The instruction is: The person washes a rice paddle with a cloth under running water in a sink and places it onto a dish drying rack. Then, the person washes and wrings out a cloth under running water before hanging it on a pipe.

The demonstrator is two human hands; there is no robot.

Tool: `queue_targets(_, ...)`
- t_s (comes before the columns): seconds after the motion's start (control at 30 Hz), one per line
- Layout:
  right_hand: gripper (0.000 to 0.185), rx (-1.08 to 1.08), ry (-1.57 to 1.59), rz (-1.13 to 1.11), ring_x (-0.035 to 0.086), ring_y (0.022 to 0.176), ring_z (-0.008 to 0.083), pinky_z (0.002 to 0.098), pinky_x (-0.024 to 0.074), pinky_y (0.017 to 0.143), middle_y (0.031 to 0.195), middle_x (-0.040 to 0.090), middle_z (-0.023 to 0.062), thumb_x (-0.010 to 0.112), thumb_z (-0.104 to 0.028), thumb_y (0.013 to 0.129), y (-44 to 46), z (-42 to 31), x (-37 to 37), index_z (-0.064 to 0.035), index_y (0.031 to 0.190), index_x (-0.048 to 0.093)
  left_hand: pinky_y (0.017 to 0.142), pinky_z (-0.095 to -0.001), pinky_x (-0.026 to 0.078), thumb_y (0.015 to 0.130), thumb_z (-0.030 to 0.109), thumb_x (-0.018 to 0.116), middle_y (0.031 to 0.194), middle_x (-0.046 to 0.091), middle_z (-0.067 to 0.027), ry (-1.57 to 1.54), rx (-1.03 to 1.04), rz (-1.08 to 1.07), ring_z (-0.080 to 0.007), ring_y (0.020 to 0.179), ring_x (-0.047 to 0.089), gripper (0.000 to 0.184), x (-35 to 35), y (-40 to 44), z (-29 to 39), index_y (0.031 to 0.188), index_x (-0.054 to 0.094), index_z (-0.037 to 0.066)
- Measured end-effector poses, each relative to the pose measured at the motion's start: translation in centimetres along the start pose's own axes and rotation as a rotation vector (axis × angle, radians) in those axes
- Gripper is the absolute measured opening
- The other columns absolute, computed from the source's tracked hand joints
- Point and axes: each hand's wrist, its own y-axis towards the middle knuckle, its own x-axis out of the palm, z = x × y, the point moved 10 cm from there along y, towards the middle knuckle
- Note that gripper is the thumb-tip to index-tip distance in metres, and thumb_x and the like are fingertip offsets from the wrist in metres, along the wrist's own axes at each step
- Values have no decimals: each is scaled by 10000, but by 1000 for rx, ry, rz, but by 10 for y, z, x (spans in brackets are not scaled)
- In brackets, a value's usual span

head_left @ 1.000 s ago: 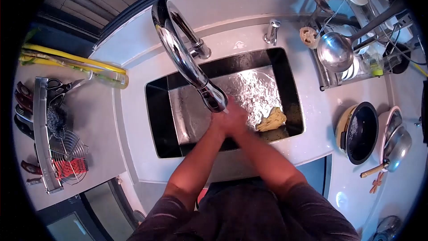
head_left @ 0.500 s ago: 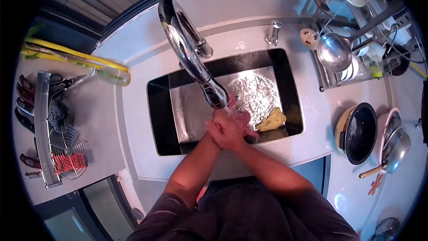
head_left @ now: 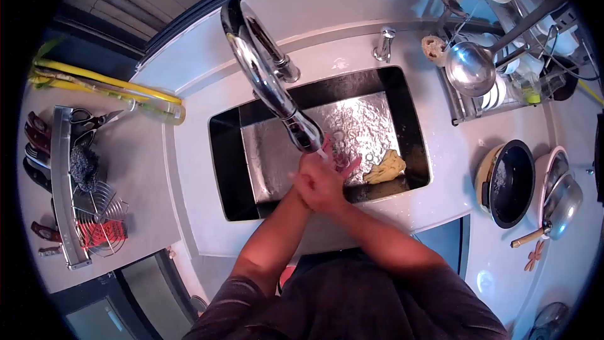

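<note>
My hands overlap under the spout of the chrome faucet (head_left: 261,66), over the front part of the dark-walled sink (head_left: 228,170). My right hand (head_left: 324,184) wraps across my left hand (head_left: 304,175) near its wrist. Beyond them, pinkish fingers, seemingly of my left hand, spread apart in the water; part of them is hidden by the faucet and my right hand. Water runs from the spout onto the hands. A crumpled yellow cloth (head_left: 385,168) lies in the front right corner of the sink, apart from both hands.
A dish rack (head_left: 462,110) with plates and a ladle (head_left: 470,68) stands back right. A black-lined pot (head_left: 513,182) and a wooden-handled pan (head_left: 562,204) are at right. A utensil rack (head_left: 66,195) with knives and scissors is at left; a small chrome dispenser (head_left: 384,44) stands behind the sink.
The pinkish fingers beyond my right hand were blurred and lower; now they are spread more clearly. Splashing on the sink floor has lessened. The yellow cloth stays put; the view has shifted slightly.
</note>
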Motion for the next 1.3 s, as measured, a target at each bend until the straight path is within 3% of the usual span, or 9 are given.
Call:
queue_targets(0.13,246,325,-80,-104,596,700,442,497,498,660,748,628,170,566,-236,937,45,56,-1,-27,812,593,826,-351,548,1032,339,488,1118,626,-52,253,-110,214,-195,948,627,367,-10,9,-7,1267,566,68)
queue_targets(0.3,256,-329,-279,-145,621,1007,317,389,474,893,1063,654,153,518,-272,970,63,-22,2,-59,1017,652,797,-358,569,981,426,599,1168,628,-71,278,-251,137,-204,1014,648,452,-20,10,13,1253,560,67)
queue_targets(0.47,545,685,917,-235,602,1059,231,373,495,939,1167,636,114,464,-488,1008,44,95,20,-27,1275,578,728,-360,593,918,266,718,1144,640,-103,479,-67,170,-229,939,682,318,10,12,26,1125,590,62)
queue_targets(0.57,744,797,497,-389,606,1132,263,401,499,955,1244,634,157,395,-658,980,0,210,43,-22,1324,566,735,-384,589,896,182,741,1096,659,-99,279,-53,219,-236,929,680,249,44,-10,44,1064,611,54)
queue_targets(0.7,623,1275,1112,-440,637,1132,288,419,503,967,1237,660,165,459,-560,995,-27,95,27,-33,1297,599,747,-395,587,930,116,654,1100,672,-122,-6,119,171,-247,915,687,257,17,-6,57,1164,615,17)
queue_targets(0.97,216,449,719,-185,623,870,122,293,535,758,996,681,33,661,-167,954,8,4,-11,-41,1124,614,816,-404,594,938,136,565,1120,685,-143,32,9,196,-300,972,693,277,-53,7,42,1200,615,64)
queue_targets(1.1,332,-288,-113,-187,650,808,362,452,543,715,971,651,148,733,-320,837,-14,-87,24,-61,1024,640,772,-387,581,945,239,562,1097,688,-133,-362,-18,-218,-297,941,688,294,-22,24,16,1186,612,78)
queue_targets(1.17,278,243,-242,-194,657,832,370,470,544,720,971,659,157,707,-326,840,8,-23,31,-81,965,667,812,-379,568,967,265,551,1124,676,-114,-160,-95,-9,-278,981,674,309,-45,35,-3,1212,593,82)
queue_targets(1.3,257,322,-427,-222,686,852,398,461,546,763,890,710,192,629,-305,841,54,83,25,-75,927,703,783,-353,541,981,248,542,1072,658,-82,186,-141,365,-233,933,651,249,-78,20,-2,1164,582,84)
